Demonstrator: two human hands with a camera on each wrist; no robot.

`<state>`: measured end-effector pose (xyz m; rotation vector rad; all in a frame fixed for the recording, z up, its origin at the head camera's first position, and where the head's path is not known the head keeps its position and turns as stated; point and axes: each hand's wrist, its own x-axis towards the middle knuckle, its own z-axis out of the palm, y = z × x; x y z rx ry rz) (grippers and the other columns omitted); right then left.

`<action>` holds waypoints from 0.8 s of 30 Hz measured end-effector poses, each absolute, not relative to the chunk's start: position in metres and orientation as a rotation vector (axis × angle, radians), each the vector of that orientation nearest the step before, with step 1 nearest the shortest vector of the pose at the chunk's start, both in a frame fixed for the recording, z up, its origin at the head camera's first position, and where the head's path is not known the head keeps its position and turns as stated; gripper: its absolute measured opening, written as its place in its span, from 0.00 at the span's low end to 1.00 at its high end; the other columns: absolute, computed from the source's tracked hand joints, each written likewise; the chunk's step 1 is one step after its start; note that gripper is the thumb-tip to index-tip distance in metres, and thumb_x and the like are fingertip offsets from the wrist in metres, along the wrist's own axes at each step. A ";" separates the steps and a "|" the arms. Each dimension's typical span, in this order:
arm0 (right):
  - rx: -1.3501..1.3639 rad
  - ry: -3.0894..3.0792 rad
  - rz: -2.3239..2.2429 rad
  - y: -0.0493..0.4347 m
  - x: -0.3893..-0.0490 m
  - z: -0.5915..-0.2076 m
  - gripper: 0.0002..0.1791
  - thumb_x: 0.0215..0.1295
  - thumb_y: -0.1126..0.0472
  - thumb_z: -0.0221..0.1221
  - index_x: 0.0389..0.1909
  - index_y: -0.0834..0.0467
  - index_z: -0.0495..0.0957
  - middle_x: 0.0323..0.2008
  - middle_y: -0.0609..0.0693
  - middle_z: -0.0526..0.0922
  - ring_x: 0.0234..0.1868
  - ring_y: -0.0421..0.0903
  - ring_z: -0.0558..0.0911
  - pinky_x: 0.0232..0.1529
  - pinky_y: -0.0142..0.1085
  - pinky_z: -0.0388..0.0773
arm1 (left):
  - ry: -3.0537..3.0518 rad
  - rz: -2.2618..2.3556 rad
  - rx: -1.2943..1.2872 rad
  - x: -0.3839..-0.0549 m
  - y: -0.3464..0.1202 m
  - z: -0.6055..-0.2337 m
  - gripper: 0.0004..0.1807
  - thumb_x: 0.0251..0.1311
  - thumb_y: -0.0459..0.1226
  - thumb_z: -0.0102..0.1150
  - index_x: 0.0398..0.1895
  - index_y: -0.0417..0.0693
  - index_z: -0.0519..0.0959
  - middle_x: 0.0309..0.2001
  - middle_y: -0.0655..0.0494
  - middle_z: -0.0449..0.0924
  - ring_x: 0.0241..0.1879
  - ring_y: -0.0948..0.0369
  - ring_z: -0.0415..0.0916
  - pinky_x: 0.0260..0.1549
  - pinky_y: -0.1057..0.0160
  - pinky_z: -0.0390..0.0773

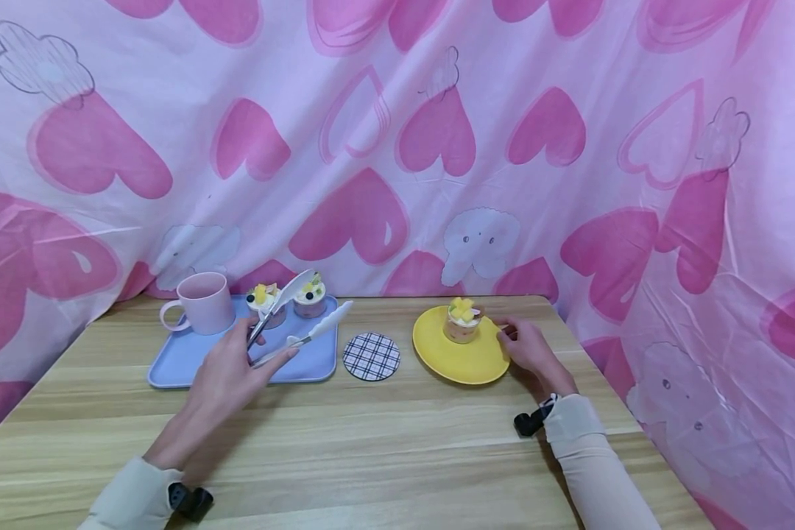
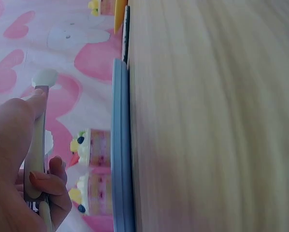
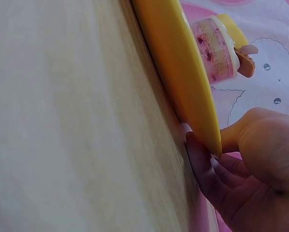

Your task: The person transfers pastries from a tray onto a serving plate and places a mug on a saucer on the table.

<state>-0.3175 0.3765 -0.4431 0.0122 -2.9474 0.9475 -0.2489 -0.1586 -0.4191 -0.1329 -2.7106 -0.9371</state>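
Observation:
My left hand [image 1: 235,368] holds a pair of tongs [image 1: 324,324] with white tips, their arms spread apart and nothing between them. The tongs [image 2: 36,145] hang over a blue tray [image 1: 179,361] bearing two dessert cups, one [image 1: 268,303] partly hidden behind the tongs and another [image 1: 310,298] at the tray's back right. My right hand [image 1: 530,346] pinches the right rim of a yellow plate [image 1: 437,361], thumb above and fingers beneath, as the right wrist view shows. On that plate stands a third dessert cup [image 1: 461,327] topped with yellow fruit pieces.
A pink mug [image 1: 205,303] stands at the tray's back left. Between tray and plate lies a round checked coaster [image 1: 372,357]. All rest on a wooden table [image 1: 371,456], with a pink heart-patterned cloth [image 1: 351,213] hanging behind and at the right.

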 end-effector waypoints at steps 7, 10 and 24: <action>0.029 -2.946 0.948 0.377 -0.319 -0.442 0.21 0.76 0.61 0.52 0.67 0.58 0.72 0.49 0.59 0.80 0.46 0.52 0.78 0.42 0.39 0.80 | -2.699 -0.895 -0.061 -0.244 -0.180 -0.418 0.55 0.50 0.74 0.58 0.68 0.43 0.63 0.49 0.41 0.76 0.38 0.50 0.75 0.26 0.61 0.75; 0.026 -2.945 0.957 0.378 -0.319 -0.442 0.21 0.76 0.61 0.52 0.67 0.57 0.72 0.49 0.60 0.80 0.46 0.53 0.78 0.42 0.39 0.80 | -2.692 -0.880 -0.037 -0.243 -0.187 -0.419 0.53 0.50 0.74 0.59 0.64 0.42 0.64 0.43 0.43 0.75 0.36 0.51 0.73 0.23 0.62 0.72; -0.002 -2.954 0.955 0.377 -0.320 -0.444 0.21 0.76 0.60 0.52 0.67 0.56 0.72 0.47 0.58 0.80 0.45 0.52 0.78 0.42 0.40 0.80 | -2.663 -0.863 0.033 -0.246 -0.204 -0.422 0.56 0.50 0.72 0.61 0.67 0.36 0.63 0.51 0.37 0.76 0.44 0.45 0.75 0.34 0.48 0.80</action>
